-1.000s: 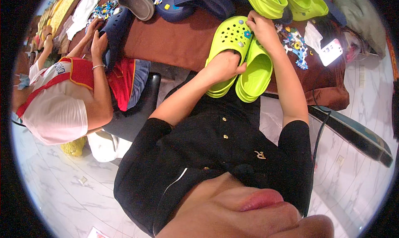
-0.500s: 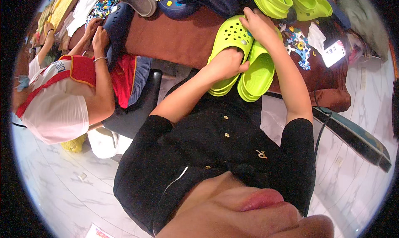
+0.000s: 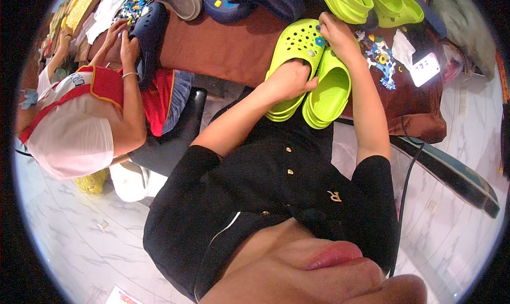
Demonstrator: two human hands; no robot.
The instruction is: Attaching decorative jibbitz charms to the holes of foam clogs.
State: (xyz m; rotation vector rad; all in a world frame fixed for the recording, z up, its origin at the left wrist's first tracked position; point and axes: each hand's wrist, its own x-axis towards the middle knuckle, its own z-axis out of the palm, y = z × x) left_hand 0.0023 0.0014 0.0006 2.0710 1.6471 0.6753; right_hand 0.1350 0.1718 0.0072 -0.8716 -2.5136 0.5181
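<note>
head view: a lime-green clog [image 3: 295, 38] sits at the table's near edge, toe over the brown cloth [image 3: 207, 46], heel toward the person's dark clothes. a blue flower charm [image 3: 319, 40] and a small grey charm [image 3: 312, 53] sit on its upper. the left hand [image 3: 289, 82] reaches into its opening, thumb out to the right; the other fingers are hidden, so i cannot tell how tightly they close. the right hand [image 3: 339, 38] is at the toe's right side, fingers bent close together beside the flower; i cannot tell whether they pinch anything. a second green clog [image 3: 328, 94] lies just right of the first, under the right forearm. farther right are loose charms [image 3: 381, 62], a crumpled white sheet [image 3: 402, 49] and a phone [image 3: 424, 70]. more green clogs [image 3: 346, 4] stand beyond the right hand, with navy clogs [image 3: 228, 11] to their left. at far left, a co-worker in a red apron [image 3: 106, 89] handles a navy clog [image 3: 151, 30].
</note>
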